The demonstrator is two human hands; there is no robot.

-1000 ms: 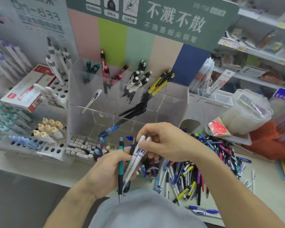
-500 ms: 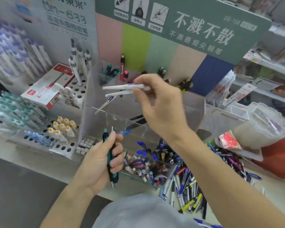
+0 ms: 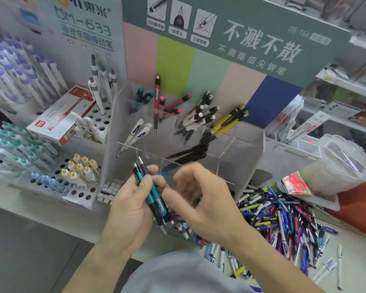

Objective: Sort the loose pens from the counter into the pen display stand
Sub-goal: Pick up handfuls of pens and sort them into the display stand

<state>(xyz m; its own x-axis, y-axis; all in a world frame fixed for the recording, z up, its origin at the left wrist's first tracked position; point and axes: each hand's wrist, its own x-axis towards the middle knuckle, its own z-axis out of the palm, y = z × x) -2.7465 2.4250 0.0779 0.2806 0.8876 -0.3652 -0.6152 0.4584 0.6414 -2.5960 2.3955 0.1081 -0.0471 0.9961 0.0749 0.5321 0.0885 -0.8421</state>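
My left hand (image 3: 131,210) grips two pens upright, a teal pen (image 3: 151,193) and a dark pen (image 3: 145,172) beside it. My right hand (image 3: 201,199), blurred and holding nothing, has its curled fingers close to those pens. Behind the hands stands the clear acrylic pen display stand (image 3: 241,149) with compartments. Two white pens (image 3: 135,134) lean in its left middle compartment. Other compartments hold teal pens (image 3: 141,98), red pens (image 3: 157,102), black-and-white pens (image 3: 199,117) and yellow pens (image 3: 228,119). A heap of loose pens (image 3: 281,216) covers the counter to the right.
A perforated white rack (image 3: 78,193) with yellow-capped and blue pens stands at the left, a red-and-white pen box (image 3: 57,119) behind it. A stack of clear plastic lids (image 3: 336,166) sits at the right. An orange tray (image 3: 359,206) lies beyond the heap.
My right hand has put the two white pens into the stand's left middle compartment and come back down, with nothing in it, to the pens in my left hand.
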